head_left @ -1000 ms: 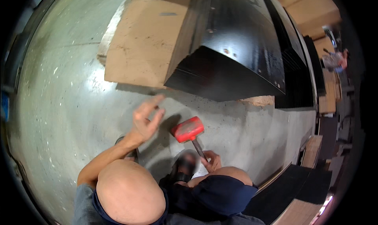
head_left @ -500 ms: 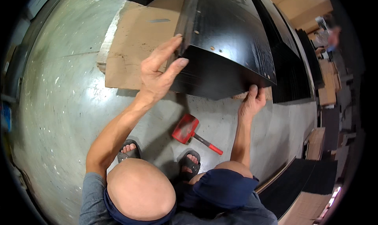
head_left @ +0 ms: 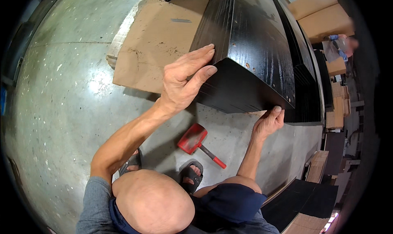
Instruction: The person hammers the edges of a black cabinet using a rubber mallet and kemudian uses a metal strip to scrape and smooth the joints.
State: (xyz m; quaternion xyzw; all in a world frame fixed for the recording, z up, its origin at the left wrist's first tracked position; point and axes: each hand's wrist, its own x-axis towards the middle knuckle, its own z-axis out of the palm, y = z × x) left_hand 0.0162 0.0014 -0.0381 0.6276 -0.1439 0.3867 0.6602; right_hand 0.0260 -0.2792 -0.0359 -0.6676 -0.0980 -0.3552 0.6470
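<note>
A thick stack of black panels [head_left: 249, 86] with a glossy, wood-grained top and small holes lies before me. My left hand [head_left: 184, 80] clasps the stack's near left corner, its fingers stretched along the left side and its thumb against the near end. At the near right corner, my right hand [head_left: 270, 121] has its thumb pressed on the panels, while its other fingers are partly hidden. On the floor between my forearms lies a red mallet [head_left: 192, 138] with a dark and red handle, touched by neither hand.
Under the stack's left side is a cardboard sheet [head_left: 151, 49] bearing a small grey strip [head_left: 181, 20]. More black panels [head_left: 307, 97] stand to the right. Farther right are cardboard boxes [head_left: 325, 21] and a person [head_left: 348, 47]. Dark boards [head_left: 303, 197] lie at lower right.
The stack and both hands now sit farther right and slightly lower in the picture, partly because the view has shifted. Both hands stay at the near corners. The mallet remains on the floor.
</note>
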